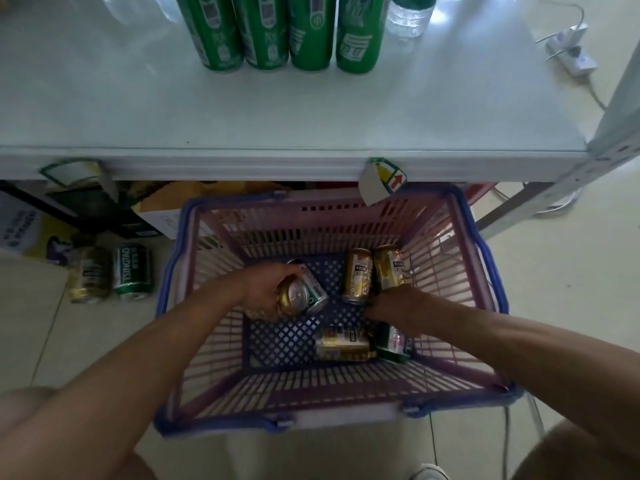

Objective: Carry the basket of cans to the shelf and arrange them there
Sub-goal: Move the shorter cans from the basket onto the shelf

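Now | left hand (266, 289) grasps gold can (293, 299) in basket (346, 415) | right hand (398, 303) fingers hidden, grip unclear

Reaching down and forward with both bare forearms, converging toward the middle; left hand (266, 289) curling palm-down, fingers wrapping tight around something held; right hand (398, 303) bending at the wrist, knuckles up, fingertips hidden underneath, grip not discernible
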Demonstrator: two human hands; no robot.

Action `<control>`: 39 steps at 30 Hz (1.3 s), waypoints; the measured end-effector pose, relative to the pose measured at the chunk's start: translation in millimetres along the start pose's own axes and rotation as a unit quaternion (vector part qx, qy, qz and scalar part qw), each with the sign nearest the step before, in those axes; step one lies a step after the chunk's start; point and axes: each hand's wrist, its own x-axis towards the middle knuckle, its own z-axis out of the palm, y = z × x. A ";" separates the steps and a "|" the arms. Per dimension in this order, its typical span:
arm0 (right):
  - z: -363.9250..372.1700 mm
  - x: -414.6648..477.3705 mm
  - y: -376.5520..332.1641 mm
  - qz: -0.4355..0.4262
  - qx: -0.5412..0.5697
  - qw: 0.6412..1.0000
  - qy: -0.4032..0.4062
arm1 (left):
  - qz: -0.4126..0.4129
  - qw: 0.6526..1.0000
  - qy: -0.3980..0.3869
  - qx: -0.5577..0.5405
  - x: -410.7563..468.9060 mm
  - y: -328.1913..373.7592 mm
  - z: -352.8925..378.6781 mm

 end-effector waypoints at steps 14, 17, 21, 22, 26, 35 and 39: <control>-128.8 -138.1 37.6 -0.111 0.463 0.814 0.333 | 0.130 0.953 0.125 -0.242 -117.0 33.8 -146.4; -136.5 -155.0 42.1 -0.160 0.521 0.756 0.361 | 0.172 0.922 0.180 -0.296 -138.2 31.6 -161.8; -141.7 -161.7 57.7 -0.222 0.594 0.684 0.360 | 0.204 0.870 0.312 -0.322 -148.4 31.3 -169.2; -143.4 -161.9 61.0 -0.229 0.609 0.663 0.372 | 0.209 0.854 0.345 -0.330 -148.5 31.3 -170.6; -149.5 -161.5 75.5 -0.194 0.615 0.593 0.481 | 0.220 0.777 0.454 -0.377 -141.6 33.4 -179.6; -164.6 -137.7 87.5 -0.044 0.621 0.475 0.622 | 0.159 0.701 0.539 -0.439 -107.0 52.6 -201.6; -182.4 -118.8 88.4 -0.032 0.627 0.483 0.611 | 0.122 0.691 0.550 -0.452 -99.3 49.1 -206.0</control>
